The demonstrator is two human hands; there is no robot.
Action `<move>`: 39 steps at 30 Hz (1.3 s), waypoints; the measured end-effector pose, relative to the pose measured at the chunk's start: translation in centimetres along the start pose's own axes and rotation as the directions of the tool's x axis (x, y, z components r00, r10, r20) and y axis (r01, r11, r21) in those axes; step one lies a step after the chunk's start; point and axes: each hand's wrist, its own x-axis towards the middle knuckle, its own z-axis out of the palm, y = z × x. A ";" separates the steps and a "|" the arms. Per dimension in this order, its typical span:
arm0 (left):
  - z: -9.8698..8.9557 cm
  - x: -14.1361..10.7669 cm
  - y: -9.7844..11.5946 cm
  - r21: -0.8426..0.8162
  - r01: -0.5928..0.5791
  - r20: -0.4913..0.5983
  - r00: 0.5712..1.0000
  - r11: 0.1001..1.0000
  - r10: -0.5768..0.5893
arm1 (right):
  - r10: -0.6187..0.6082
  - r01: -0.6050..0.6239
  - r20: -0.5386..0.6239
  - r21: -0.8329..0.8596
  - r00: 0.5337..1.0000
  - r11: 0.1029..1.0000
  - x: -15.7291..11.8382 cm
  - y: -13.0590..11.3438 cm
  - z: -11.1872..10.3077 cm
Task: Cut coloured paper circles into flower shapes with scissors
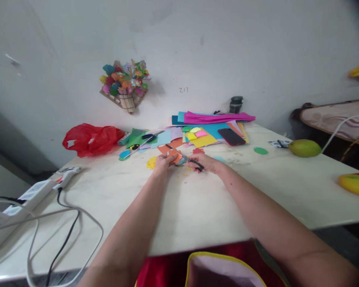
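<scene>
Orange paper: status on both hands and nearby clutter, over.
Left hand holding orange paper. Right hand gripping scissors close beside it. Nearby clutter: yellow paper by left hand, red paper beyond.

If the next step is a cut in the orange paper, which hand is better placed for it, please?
Probably the right hand: it holds the scissors, their blades pointing toward the orange paper. The left hand is occupied, pinching that paper.
</scene>
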 end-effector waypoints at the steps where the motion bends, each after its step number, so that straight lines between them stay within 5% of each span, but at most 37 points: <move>1: 0.1 -0.1 0.0 -0.001 -0.004 -0.009 1.000 1.000 0.004 | -0.002 0.002 -0.001 0.001 1.000 1.000 0.0 0.0 0.0; 20: 0.4 -0.3 0.2 -0.012 -0.006 -0.060 0.998 1.000 0.005 | -0.028 0.028 -0.006 0.000 1.000 1.000 0.1 0.1 0.1; 39: -0.1 0.1 -0.1 -0.026 -0.019 -0.001 1.000 0.999 0.019 | -0.013 0.013 -0.012 0.017 1.000 1.000 0.3 0.4 0.1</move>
